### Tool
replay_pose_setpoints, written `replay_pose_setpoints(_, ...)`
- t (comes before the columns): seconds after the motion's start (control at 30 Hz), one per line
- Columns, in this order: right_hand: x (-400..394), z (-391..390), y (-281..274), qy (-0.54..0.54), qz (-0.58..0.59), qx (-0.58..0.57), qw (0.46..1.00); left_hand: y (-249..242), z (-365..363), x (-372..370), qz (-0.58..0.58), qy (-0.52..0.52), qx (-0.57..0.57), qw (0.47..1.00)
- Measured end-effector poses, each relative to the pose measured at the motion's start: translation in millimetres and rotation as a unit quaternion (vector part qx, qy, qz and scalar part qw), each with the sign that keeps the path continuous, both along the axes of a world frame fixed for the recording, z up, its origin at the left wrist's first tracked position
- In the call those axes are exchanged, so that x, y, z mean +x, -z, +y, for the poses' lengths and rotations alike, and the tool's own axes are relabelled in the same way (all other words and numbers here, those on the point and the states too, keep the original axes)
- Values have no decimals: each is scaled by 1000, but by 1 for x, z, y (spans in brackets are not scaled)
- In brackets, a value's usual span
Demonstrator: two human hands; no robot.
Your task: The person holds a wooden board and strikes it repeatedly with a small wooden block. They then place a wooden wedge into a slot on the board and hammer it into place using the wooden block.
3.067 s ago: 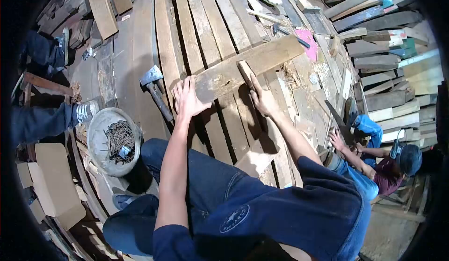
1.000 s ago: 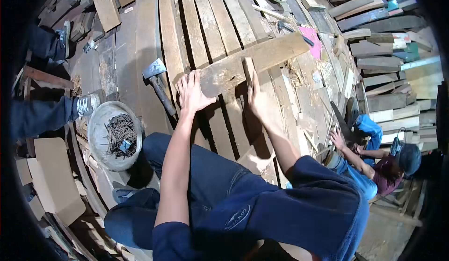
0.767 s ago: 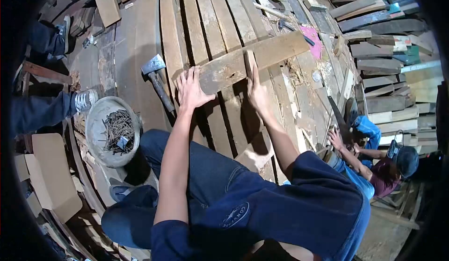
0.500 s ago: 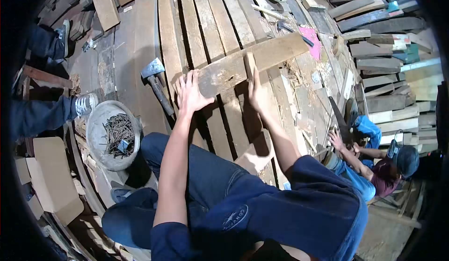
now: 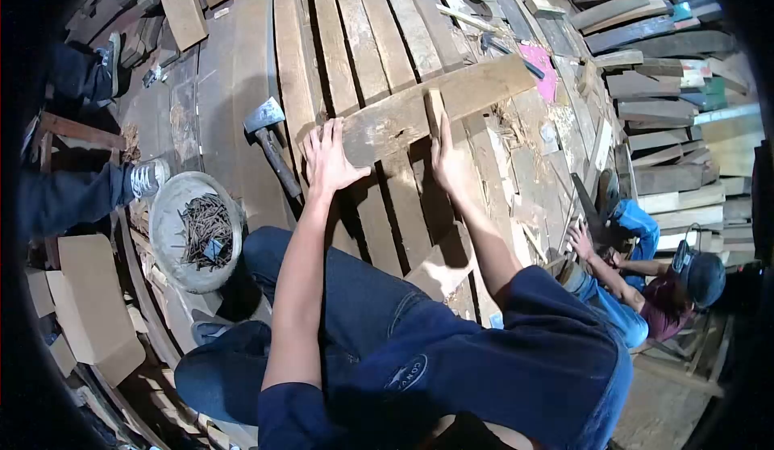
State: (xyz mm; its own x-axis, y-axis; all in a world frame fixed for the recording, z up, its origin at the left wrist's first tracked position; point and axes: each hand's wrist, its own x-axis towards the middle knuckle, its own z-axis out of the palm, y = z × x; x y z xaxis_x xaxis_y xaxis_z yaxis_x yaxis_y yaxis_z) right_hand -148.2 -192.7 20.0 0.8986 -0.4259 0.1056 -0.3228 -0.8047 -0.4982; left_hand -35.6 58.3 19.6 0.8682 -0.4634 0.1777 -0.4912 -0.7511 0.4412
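Observation:
A wide wooden board (image 5: pixel 484 87) lies slanting across several parallel planks (image 5: pixel 367 39). My left hand (image 5: pixel 329 160) rests at the board's near-left end, fingers spread and thumb stretched out. With its fingers along one side, my right hand (image 5: pixel 451 164) holds a short wooden strip (image 5: pixel 434 111) against the board's middle, crosswise to it. The underside of that grip is hidden. Left of my left hand, a hatchet-like hammer (image 5: pixel 270 139) with a dark handle lies on the planks.
A round basin (image 5: pixel 165 244) full of nails (image 5: pixel 208 228) stands left of my knee, beside another person's shoe (image 5: pixel 149 179). At right, a co-worker (image 5: pixel 637 289) sits with a saw (image 5: pixel 587 204). A pink sheet (image 5: pixel 538 67) and wood shavings lie beyond the board. Stacked timber (image 5: pixel 669 131) lines the right side.

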Motion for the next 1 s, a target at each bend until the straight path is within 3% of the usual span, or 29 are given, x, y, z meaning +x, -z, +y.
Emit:
replay_pose_setpoints(0.17,30,-12,-15,1,57,-28,998,-1,-2,-2,6,-6,8,1000)
replay_pose_setpoints(0.27,-16,12,19,-72,-43,29,996,-5,-1,0,4,-1,-2,1000)
replay_pose_setpoints(0.33,-29,14,15,-89,3,46,995,-3,0,2,-1,0,-1,1000)
replay_pose_setpoints(0.4,-22,-15,-12,-107,84,-31,990,-1,0,1,-8,-4,4,1000)
replay_pose_setpoints(0.43,-11,-37,2,-111,-5,-27,993,0,0,0,-4,-5,6,1000)
replay_pose_setpoints(0.47,2,-51,-15,-34,82,-62,994,0,0,0,-1,-3,8,1000)
replay_pose_setpoints(0.5,19,-83,-6,-16,52,-26,998,-1,-1,1,0,-1,8,1000)
replay_pose_setpoints(0.53,34,-113,5,-4,-15,-73,997,-1,-1,0,-4,-1,5,1000)
replay_pose_setpoints(0.63,59,-131,4,58,21,-59,996,-6,-2,0,-21,3,2,1000)
replay_pose_setpoints(0.7,45,-103,24,-37,-51,10,998,-11,-5,-1,0,-3,17,1000)
replay_pose_setpoints(0.77,16,-32,-5,-103,86,-43,990,-15,-4,0,17,-4,31,999)
replay_pose_setpoints(0.87,12,-52,-29,-138,129,-78,979,-14,-4,-1,0,-4,20,1000)
replay_pose_setpoints(0.93,30,-94,-25,-53,36,-57,996,-15,-3,-3,2,-4,27,1000)
replay_pose_setpoints(1.0,48,-155,-10,58,38,-57,996,-14,-4,-2,10,-2,34,999)
